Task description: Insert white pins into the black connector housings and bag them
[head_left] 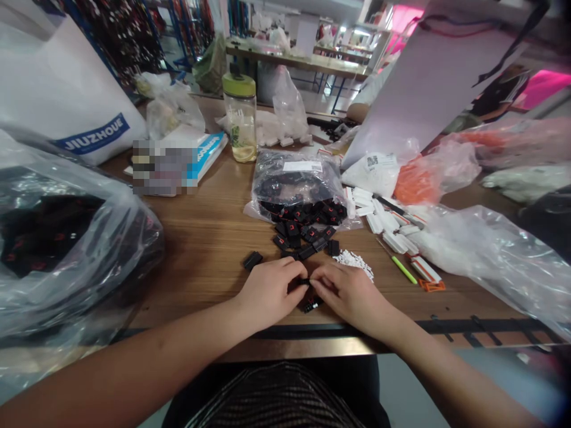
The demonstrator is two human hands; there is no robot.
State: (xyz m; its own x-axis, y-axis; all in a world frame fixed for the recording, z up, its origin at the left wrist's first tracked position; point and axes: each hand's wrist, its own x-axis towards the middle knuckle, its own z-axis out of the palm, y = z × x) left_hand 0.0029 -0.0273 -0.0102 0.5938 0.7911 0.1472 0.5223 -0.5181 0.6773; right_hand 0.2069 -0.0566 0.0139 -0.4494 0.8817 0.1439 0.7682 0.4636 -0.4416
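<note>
Pinching a black plastic connector (304,282) between left hand (267,292) and right hand (351,295)

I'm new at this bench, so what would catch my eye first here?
The left hand and right hand at the table's front edge come first, pinching a small black plastic part between them. Just beyond lies a heap of black plastic connectors before a clear bag packed with more, with tiny white plastic pieces to their right.

Far wooden workbench (297,64), pink glow (542,89)
</note>
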